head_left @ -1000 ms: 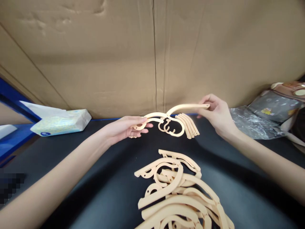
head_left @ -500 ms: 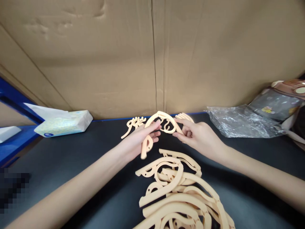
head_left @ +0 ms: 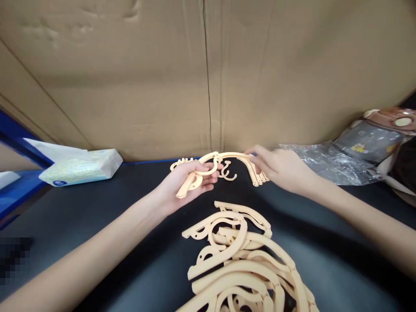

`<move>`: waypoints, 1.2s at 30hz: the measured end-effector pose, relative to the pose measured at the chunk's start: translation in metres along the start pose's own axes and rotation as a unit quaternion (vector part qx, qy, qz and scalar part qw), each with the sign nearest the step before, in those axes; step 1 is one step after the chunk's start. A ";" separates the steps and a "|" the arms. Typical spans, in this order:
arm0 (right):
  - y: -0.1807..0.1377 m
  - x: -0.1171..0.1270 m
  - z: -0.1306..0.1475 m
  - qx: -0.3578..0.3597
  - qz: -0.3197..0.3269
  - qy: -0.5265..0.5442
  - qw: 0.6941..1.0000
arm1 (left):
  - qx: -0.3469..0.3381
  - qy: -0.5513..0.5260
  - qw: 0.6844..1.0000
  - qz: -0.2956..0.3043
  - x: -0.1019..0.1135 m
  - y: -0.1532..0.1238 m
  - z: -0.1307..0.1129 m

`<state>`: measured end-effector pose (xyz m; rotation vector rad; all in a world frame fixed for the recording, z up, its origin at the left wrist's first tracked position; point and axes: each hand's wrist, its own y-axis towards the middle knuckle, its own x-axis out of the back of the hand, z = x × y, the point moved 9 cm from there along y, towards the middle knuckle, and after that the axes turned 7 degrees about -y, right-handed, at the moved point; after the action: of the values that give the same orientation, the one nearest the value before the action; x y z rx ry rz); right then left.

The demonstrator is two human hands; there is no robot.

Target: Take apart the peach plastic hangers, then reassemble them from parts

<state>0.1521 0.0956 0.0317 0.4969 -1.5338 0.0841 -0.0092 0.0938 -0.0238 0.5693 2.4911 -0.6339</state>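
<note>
A beige plastic folding clothes hanger (head_left: 208, 157) is held up above the far part of the table, its two arms spread apart at the middle joint. My left hand (head_left: 182, 186) grips its left arm between thumb and fingers, palm up. My right hand (head_left: 279, 169) has its thumb and fingers closed at the end of the right arm; the fingertips are partly hidden. Behind the held hanger, a row of similar hangers (head_left: 256, 175) lies with hooks (head_left: 229, 173) showing between my hands. Nearer to me is a loose pile of folded hangers (head_left: 240, 268).
The black tabletop (head_left: 130, 251) ends at a tall cardboard wall (head_left: 146, 86). A tissue pack (head_left: 84, 167) sits at the left by a blue frame (head_left: 13, 190). Crumpled clear plastic (head_left: 308, 162) and a transparent bag with a brown top (head_left: 367, 138) are at the right.
The held hanger's right arm has swung outward and up, from folded down to nearly level. My right hand has moved right with it; my left hand has shifted slightly left.
</note>
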 end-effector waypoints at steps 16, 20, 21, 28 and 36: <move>-0.024 -0.006 0.063 0.195 -0.113 -0.120 0.967 | 0.168 0.066 0.980 0.086 -0.019 -0.015 0.030; -0.011 -0.022 0.050 0.123 0.019 0.050 0.991 | 0.154 0.135 0.978 0.028 -0.012 -0.010 0.031; -0.009 -0.024 0.047 0.111 0.042 0.091 0.989 | 0.143 0.169 0.975 0.019 -0.010 -0.010 0.030; 0.014 -0.042 -0.032 -0.077 0.076 0.063 0.992 | -0.003 0.431 0.903 -0.005 -0.006 -0.017 0.011; 0.020 -0.078 -0.093 -0.186 0.068 -0.025 0.980 | 0.042 0.338 0.937 -0.081 0.014 -0.003 0.010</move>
<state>0.2269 0.1667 -0.0345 0.0975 -1.5860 -0.1099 -0.0181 0.0898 -0.0386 0.7096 3.1950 -0.6924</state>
